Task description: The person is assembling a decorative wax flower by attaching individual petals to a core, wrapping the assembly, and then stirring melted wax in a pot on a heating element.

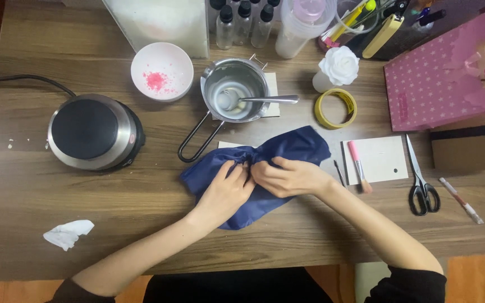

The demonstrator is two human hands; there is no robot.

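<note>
Both hands sit mid-bench on the navy cloth (287, 151): my left hand (224, 191) and right hand (287, 177) pinch its gathered middle, fingers curled closed on the fabric. Cloth bunched at centre, ends fanned; nothing ties it yet. Toward the far edge stands a steel pouring pot (234, 90) holding a spoon (265, 100). Hotplate (94, 132) sits left, scissors (422, 179) right. Wooden bench (141, 235), cluttered along the back.

We counted one blue cloth (287, 151), one hot plate (94, 132), one white bowl (162, 71), one metal pot (234, 90), one tape roll (335, 108), one pair of scissors (421, 179), four small bottles (242, 22) and two hands, left (223, 193) and right (287, 177).
</note>
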